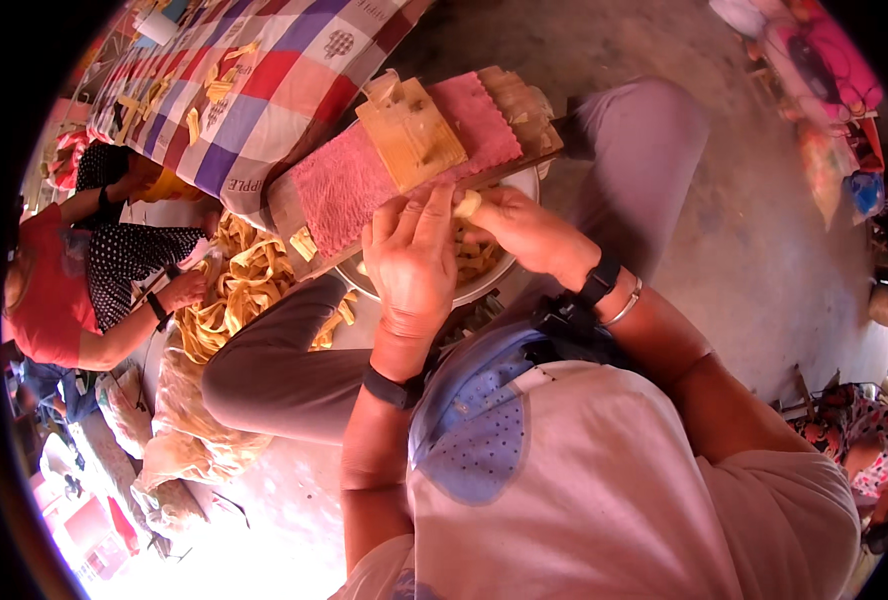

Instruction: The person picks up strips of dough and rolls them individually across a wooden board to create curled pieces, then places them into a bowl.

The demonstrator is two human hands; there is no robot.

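My right hand (534,232) pinches a small pale-yellow strip piece (467,205) between thumb and finger. Close beside it, my left hand (414,262) is bent with its back up and fingertips curled at the near edge of a wooden board (289,215); whatever those fingers hold is hidden. A pink textured cloth (334,195) covers much of the board, and a yellowish wooden block (412,132) lies on the cloth. Beneath my hands, a white-rimmed basin (489,285) contains yellow pieces (479,255), partly covered by the hands and board.
A heap of long yellow strips (249,275) lies left of my knee, near a plastic bag (199,400). A checked cloth (284,75) covers a surface at the upper left, with scattered strips on it. Another person (49,290) sits at the left, hands near the heap.
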